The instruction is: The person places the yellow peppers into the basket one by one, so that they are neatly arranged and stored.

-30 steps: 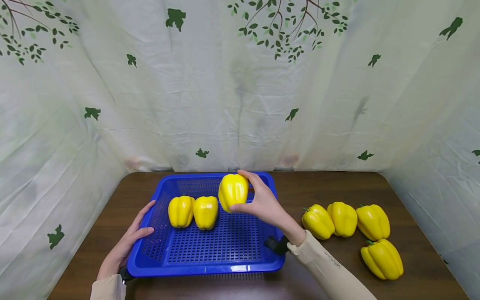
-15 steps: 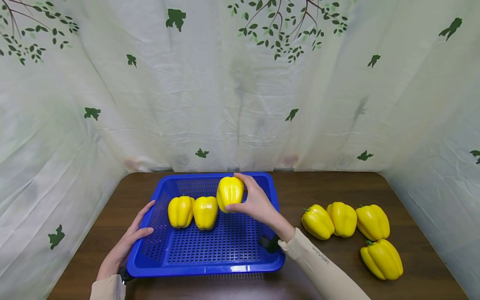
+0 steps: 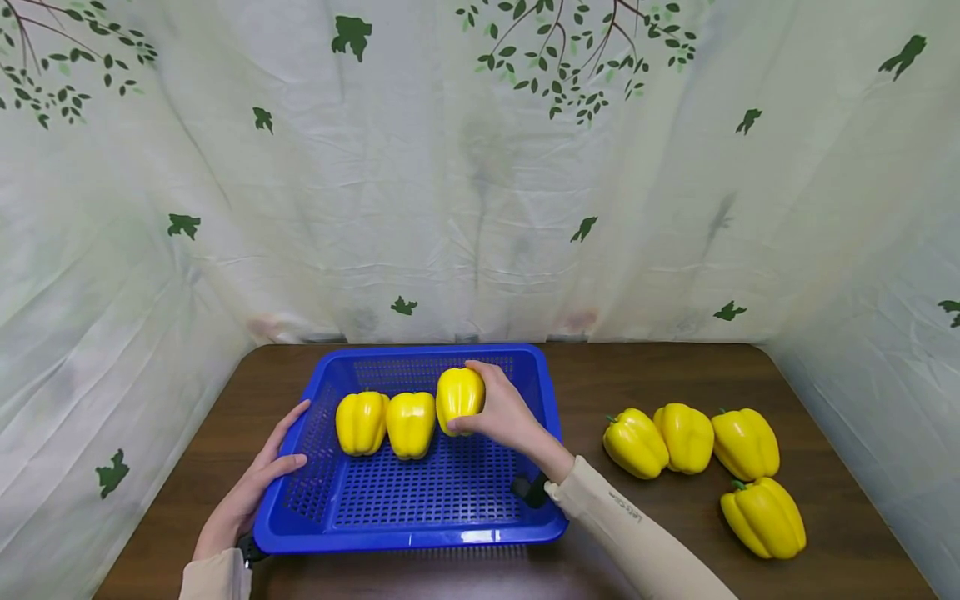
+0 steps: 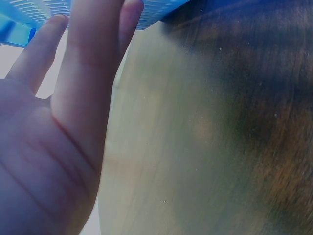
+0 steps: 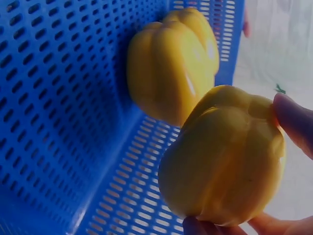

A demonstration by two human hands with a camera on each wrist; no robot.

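My right hand point(image 3: 506, 411) pinches a yellow bell pepper point(image 3: 459, 398) between thumb and fingers, inside the blue perforated basket point(image 3: 412, 540) toward its back. The right wrist view has this held bell pepper point(image 5: 222, 161) large in front, with another bell pepper point(image 5: 171, 63) behind it. Two yellow bell peppers, a left one point(image 3: 362, 423) and a right one point(image 3: 411, 425), sit side by side in the basket, just left of the held one. At the basket's left rim, my left hand point(image 3: 253, 483) rests with fairly straight fingers; its palm point(image 4: 44, 156) fills much of the left wrist view.
Several more yellow bell peppers lie on the brown wooden table point(image 3: 600, 375) right of the basket; the nearest bell pepper point(image 3: 765, 518) is at the front right. A pale curtain point(image 3: 450, 208) with leaf prints hangs behind the table and along both sides.
My right hand has lowered the held bell pepper into the basket, moving slightly toward me. The left hand, the basket and the other bell peppers stay in place.
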